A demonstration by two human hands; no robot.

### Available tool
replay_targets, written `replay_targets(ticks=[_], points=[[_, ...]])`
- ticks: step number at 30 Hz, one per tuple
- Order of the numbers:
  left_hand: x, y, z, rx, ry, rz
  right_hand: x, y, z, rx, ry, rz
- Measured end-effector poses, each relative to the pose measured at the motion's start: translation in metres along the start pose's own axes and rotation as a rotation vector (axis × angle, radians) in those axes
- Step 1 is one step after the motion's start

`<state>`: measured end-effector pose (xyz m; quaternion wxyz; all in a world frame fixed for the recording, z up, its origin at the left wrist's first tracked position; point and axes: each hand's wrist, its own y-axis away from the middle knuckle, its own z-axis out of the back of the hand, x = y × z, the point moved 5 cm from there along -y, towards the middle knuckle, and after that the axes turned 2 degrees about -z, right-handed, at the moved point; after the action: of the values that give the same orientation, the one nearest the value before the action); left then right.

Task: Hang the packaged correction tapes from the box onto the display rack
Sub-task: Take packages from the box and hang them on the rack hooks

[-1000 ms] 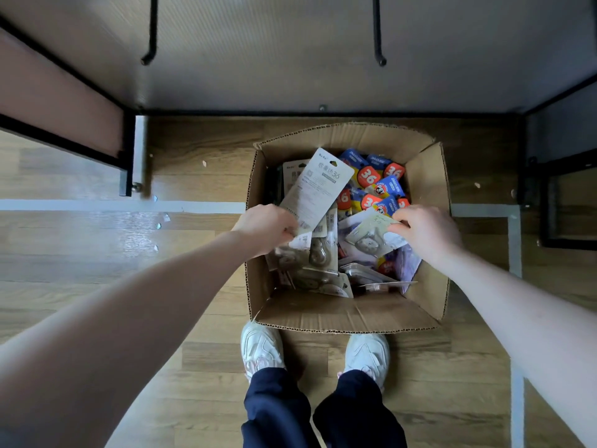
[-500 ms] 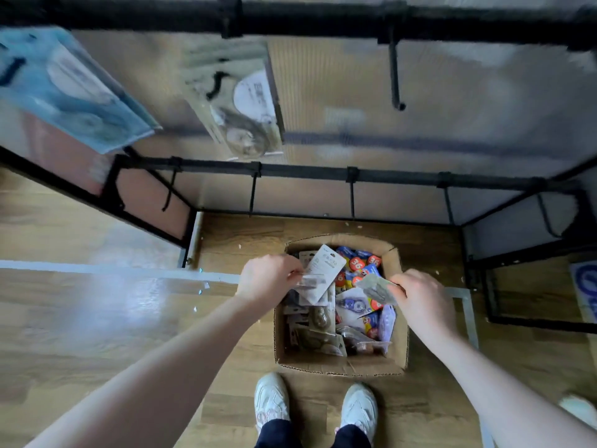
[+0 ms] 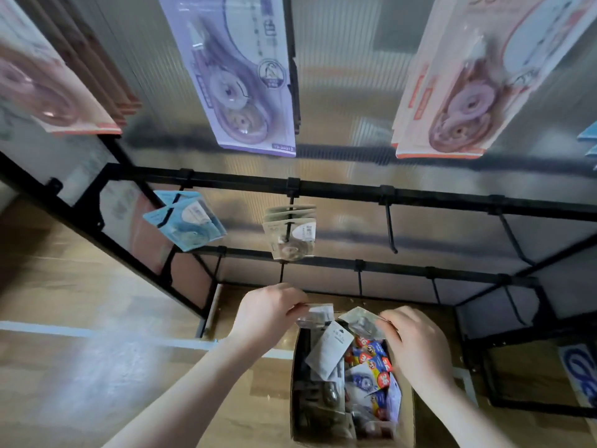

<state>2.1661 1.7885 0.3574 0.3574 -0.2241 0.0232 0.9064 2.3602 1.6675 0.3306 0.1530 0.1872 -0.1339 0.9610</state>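
Observation:
An open cardboard box (image 3: 407, 415) on the floor holds several packaged correction tapes (image 3: 368, 383). My left hand (image 3: 266, 313) pinches a small stack of grey-green packets (image 3: 318, 316) above the box's far edge. My right hand (image 3: 416, 344) pinches one more grey-green packet (image 3: 361, 321) beside it. The black display rack (image 3: 355, 192) stands behind the box. On its middle rail hang matching grey-green packets (image 3: 290, 237) and blue packets (image 3: 184, 221). Higher up hang a purple packet (image 3: 239, 76) and pink packets (image 3: 462, 85).
Bare black hooks (image 3: 391, 231) stick out of the middle and lower rails to the right of the grey-green packets. The rack's black frame (image 3: 478, 344) stands close to the box on the right. Wood floor with a white tape line (image 3: 97, 333) lies to the left.
My view has tilted up from the box to the rack. Both hands have lifted their packets out of the box, toward the lower rails.

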Motion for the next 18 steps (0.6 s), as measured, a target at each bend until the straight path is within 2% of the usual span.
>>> replay_targets(ticks=[4,11,18], points=[[0.008,-0.007,0.032,-0.135,-0.025,-0.079,0.020,-0.013,0.011,-0.068,0.006,0.051],[0.011,-0.025,0.072,-0.235,0.003,-0.161,0.046,-0.024,0.022,-0.140,0.001,0.125],[0.007,-0.047,0.079,-0.272,0.011,-0.207,0.055,-0.039,0.043,-0.199,-0.001,0.205]])
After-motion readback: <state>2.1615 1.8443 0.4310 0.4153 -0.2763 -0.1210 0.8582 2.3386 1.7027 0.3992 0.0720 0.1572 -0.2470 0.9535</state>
